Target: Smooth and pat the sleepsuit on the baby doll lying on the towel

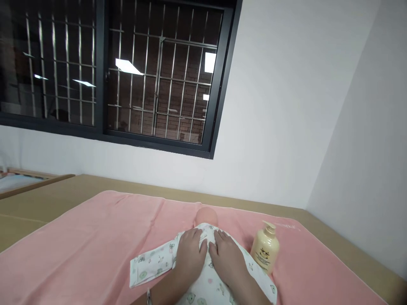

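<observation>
A baby doll lies on the pink blanket, its bald head [206, 215] pointing away from me. It wears a white printed garment [208, 281], one long sleeve stretched out flat to the left. My left hand [190, 256] rests flat on the left side of the doll's upper body. On the right side, my right hand [227, 256] lies flat as well, thumbs close together at the middle. Both hands have their fingers stretched out and hold nothing. The doll's face does not show.
A cream pump bottle [265, 248] stands on the blanket [104, 241], right of the doll. The blanket covers a tan surface [95, 181] against a white wall [270, 106]. A dark-framed barred window [159, 146] is above. A wooden-edged piece [34, 180] sits at far left.
</observation>
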The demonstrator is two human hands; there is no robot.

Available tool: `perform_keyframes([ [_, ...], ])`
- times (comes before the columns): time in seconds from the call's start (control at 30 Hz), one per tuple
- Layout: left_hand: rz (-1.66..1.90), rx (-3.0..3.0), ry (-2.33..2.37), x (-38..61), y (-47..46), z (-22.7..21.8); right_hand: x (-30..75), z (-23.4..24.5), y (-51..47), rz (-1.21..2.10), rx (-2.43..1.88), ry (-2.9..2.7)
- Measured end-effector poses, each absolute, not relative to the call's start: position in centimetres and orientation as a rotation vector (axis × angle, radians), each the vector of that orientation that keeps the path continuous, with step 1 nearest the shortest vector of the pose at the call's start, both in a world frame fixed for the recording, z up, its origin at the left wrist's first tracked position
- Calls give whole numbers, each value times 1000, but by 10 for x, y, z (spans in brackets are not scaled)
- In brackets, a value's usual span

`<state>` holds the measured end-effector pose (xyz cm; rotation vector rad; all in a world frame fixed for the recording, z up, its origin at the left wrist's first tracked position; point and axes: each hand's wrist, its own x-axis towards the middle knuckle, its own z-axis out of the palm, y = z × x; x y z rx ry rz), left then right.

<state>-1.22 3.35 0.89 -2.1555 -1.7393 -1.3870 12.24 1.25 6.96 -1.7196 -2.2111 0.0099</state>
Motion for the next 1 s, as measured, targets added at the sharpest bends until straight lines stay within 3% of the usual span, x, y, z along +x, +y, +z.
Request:
perform_keyframes([
  [0.17, -1474, -2175, -1602, -10, 34, 8, 131, 66, 25, 121, -1679, -2226],
  [0.4, -1456, -2205, -1717, -11, 33, 13, 110, 75, -1, -152, -1829, -2305],
  [0.73, -1511, -2149, -1618, -12, 34, 9, 138, 62, 35, 94, -1543, -2295],
  [1.0, -1530, -2116, -1612, -12, 31, 11, 116, 74, 5, -210, -1841, -2271],
])
